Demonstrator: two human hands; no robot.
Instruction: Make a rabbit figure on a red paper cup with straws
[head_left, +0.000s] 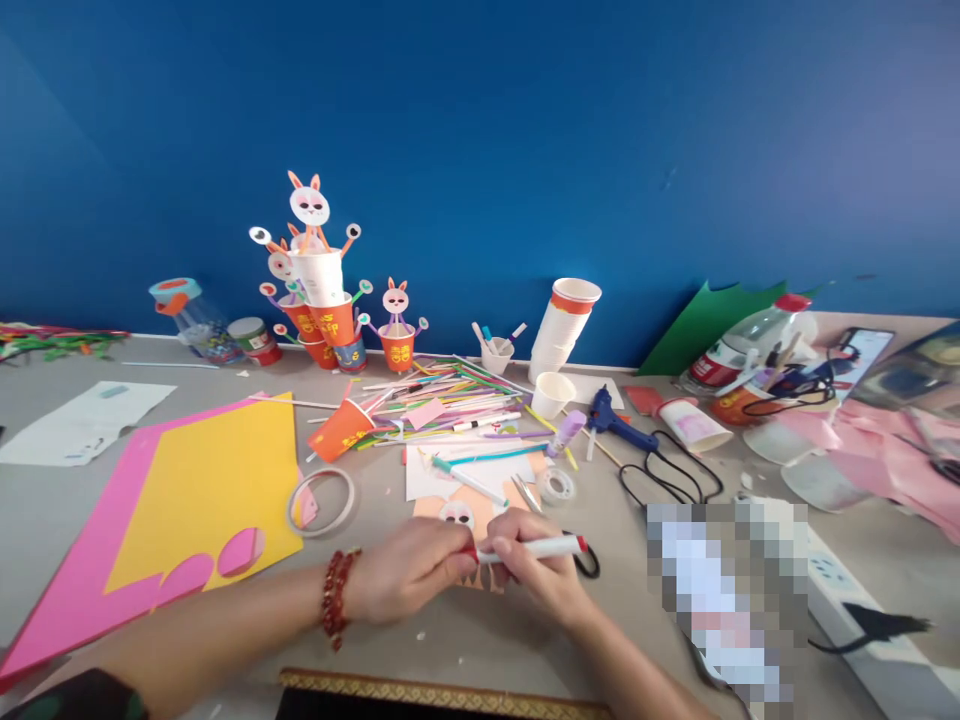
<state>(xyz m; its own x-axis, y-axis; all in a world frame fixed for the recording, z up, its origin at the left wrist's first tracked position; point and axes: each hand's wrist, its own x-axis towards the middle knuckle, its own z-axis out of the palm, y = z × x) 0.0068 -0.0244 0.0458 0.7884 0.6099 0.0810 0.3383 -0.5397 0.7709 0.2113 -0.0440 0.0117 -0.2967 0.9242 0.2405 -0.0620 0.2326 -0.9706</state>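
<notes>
In the head view my right hand (536, 575) grips a white marker (555, 546) with a red end pointing right. The fingers of my left hand (409, 570) are pinched at the marker's other end, where a bit of red cap shows between the hands. Whether the cap is on or off the tip I cannot tell. Just beyond lies a peach paper sheet (429, 508) with a white rabbit face (457, 513) on it, partly hidden by my hands. A green-and-white pen (469, 482) rests on papers behind it.
Yellow paper (225, 470) on pink sheets and a tape roll (321, 502) lie left. Rabbit-topped cups (331, 320) stand at the back, near scattered coloured sticks (450, 395). A blue glue gun (621, 425), its cable and a power strip (840, 590) occupy the right.
</notes>
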